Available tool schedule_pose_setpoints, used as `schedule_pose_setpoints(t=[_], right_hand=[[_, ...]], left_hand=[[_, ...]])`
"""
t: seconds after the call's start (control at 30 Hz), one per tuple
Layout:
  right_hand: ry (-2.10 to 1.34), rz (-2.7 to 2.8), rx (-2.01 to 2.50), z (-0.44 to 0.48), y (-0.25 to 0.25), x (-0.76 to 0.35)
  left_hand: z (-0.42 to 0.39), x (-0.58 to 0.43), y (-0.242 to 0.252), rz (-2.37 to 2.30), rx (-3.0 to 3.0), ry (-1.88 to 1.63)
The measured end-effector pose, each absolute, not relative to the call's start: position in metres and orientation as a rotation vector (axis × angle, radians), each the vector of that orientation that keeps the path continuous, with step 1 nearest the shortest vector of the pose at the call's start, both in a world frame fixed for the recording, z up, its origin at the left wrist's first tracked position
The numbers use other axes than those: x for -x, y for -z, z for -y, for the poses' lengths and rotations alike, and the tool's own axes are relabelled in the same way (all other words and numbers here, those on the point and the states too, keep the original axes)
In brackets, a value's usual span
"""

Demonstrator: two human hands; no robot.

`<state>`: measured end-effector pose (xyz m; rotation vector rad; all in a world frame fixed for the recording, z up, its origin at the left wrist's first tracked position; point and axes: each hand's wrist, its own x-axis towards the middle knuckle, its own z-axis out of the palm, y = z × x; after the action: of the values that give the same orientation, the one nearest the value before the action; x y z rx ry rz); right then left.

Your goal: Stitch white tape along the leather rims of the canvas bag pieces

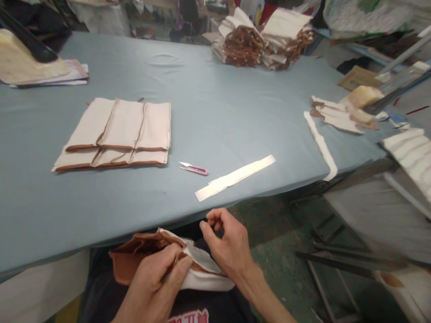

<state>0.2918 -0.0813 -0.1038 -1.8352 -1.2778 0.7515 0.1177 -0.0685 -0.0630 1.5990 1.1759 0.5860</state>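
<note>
My left hand (158, 280) pinches a sewn fabric piece (208, 280) at its seam, over my lap. One side of the piece is brown, the other off-white. Just right of it, my right hand (229, 242) is raised near the table edge, fingers curled and thumb close to the index finger. Whether something thin is between those fingertips cannot be made out. On the table ahead lie thread snips (193, 169) with a pink handle, pointing left. Beside them rests a stack of white strips (235, 178).
Folded off-white panels with brown edging (117, 130) lie at left on the blue-grey table (202, 103). Bundles of brown and white pieces (262, 40) stand at the back. At right are a white strip (321, 146) and fabric scraps (340, 116). A metal-framed stand (363, 211) is beyond the edge.
</note>
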Motion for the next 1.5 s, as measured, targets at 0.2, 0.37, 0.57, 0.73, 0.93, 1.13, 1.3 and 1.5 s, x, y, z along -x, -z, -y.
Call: schedule_pose_setpoints(t=[0.2,0.37,0.57,0.73,0.93,1.13,1.3,1.5], right_hand=[[-0.128,1.688,1.996,0.042,0.116,-0.311],[-0.008,1.806,2.082,0.022,0.118,-0.31],[-0.051,1.85,2.035,0.022,0.118,-0.319],[-0.188,1.79,1.983,0.023,0.116,-0.324],[-0.343,1.725,1.95,0.021,0.114,-0.332],[-0.432,1.702,1.928,0.018,0.108,-0.336],[-0.464,1.649,1.944,0.017,0.108,-0.334],[-0.455,1.576,1.957,0.017,0.112,-0.332]], left_hand=[[0.056,-0.127,0.064,-1.356,-1.769,-0.69],[0.048,-0.133,0.067,-1.394,-1.813,-0.716],[0.042,-0.129,0.077,-1.643,-1.814,-0.776],[0.015,-0.138,0.084,-1.506,-1.704,-0.64],[-0.014,-0.164,0.083,-1.344,-1.746,-0.422],[-0.022,-0.177,0.087,-1.355,-1.853,-0.296],[-0.025,-0.177,0.091,-1.302,-1.961,-0.271],[-0.022,-0.179,0.093,-1.365,-2.033,-0.17]])
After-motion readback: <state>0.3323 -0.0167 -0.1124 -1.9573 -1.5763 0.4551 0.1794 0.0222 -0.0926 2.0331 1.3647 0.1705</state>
